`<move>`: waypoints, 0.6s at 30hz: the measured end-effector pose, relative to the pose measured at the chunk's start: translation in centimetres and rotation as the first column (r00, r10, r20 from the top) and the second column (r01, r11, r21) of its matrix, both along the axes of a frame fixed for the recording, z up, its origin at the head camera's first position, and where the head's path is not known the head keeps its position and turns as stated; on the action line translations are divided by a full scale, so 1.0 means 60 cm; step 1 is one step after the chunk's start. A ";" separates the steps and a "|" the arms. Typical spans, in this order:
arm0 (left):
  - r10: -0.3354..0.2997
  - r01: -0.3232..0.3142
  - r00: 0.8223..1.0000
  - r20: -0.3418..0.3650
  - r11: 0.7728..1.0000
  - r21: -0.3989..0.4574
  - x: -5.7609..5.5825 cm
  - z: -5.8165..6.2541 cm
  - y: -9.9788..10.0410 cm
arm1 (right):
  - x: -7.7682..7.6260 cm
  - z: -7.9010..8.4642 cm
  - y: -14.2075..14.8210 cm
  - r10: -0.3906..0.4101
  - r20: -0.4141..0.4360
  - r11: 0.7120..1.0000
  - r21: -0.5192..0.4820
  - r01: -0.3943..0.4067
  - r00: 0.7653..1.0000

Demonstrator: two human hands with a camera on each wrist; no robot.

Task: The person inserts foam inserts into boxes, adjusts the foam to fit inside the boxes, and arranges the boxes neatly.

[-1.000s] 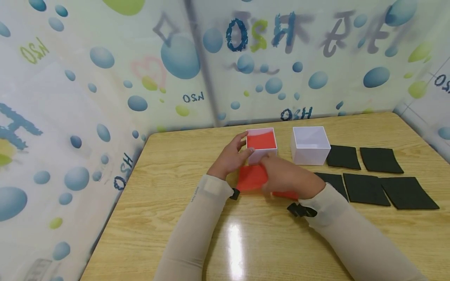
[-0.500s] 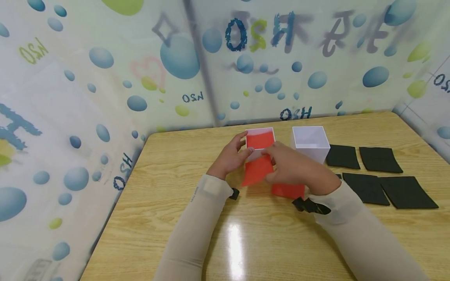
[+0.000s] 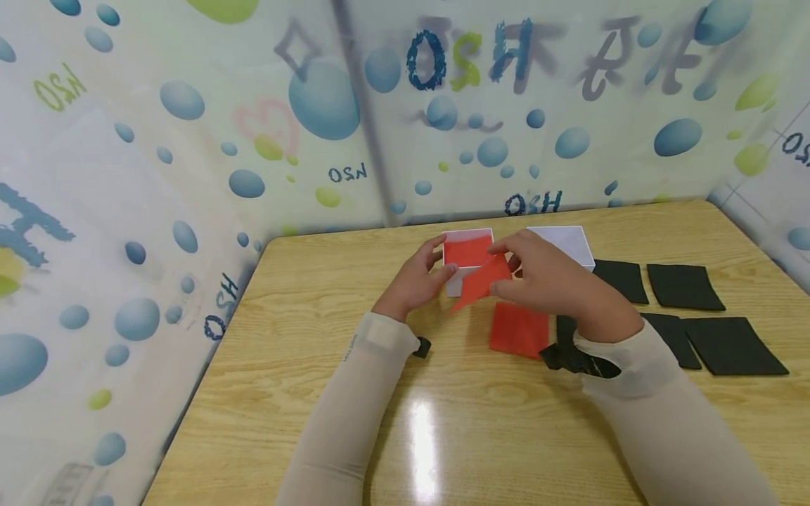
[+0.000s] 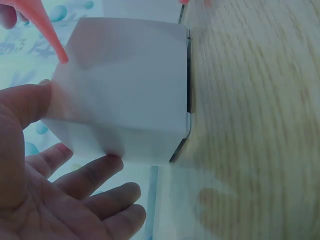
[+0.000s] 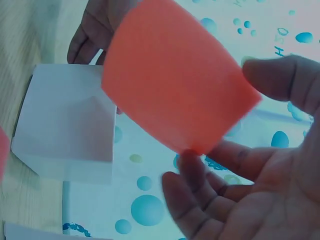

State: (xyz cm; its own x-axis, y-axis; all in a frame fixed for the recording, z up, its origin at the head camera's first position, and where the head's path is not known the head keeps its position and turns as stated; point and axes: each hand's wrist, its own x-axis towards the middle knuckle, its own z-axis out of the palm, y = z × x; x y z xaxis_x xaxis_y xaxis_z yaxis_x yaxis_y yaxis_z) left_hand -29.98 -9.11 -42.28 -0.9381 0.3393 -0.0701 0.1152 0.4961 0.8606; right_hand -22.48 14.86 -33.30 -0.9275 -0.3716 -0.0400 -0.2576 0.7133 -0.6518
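My right hand [image 3: 550, 277] holds a thin red square sheet [image 5: 175, 75] by its edges, between thumb and fingers. The sheet is tilted in the air in front of the left white box [image 4: 130, 75] and covers part of its front in the head view. My left hand [image 3: 411, 281] grips that box at its left side, thumb at the front and fingers along the side. Red sheet material [image 3: 467, 251] shows inside the box. Another red square [image 3: 519, 330] lies flat on the table below my right hand.
A second white box [image 3: 563, 242] stands to the right, partly hidden by my right hand. Several black squares [image 3: 737, 346] lie in rows on the right of the wooden table [image 3: 304, 393]. A patterned wall covering [image 3: 405, 161] rises behind.
My right hand has lifted the red sheet off the table, moving up and right toward the box rim. The other red square is now uncovered. My left hand stays on the box.
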 end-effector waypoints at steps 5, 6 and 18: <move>0.004 -0.004 1.000 -0.009 1.000 -0.016 0.000 0.000 0.001 | -0.002 0.000 0.002 -0.055 -0.026 0.996 -0.071 0.053 0.998; 0.005 -0.005 1.000 -0.009 1.000 -0.018 0.000 0.001 0.001 | -0.003 -0.001 0.002 -0.065 -0.032 0.994 -0.086 0.062 0.997; -0.006 0.006 1.000 -0.013 1.000 -0.012 0.002 0.004 0.000 | -0.011 -0.014 0.003 -0.124 -0.039 0.973 -0.199 0.114 0.991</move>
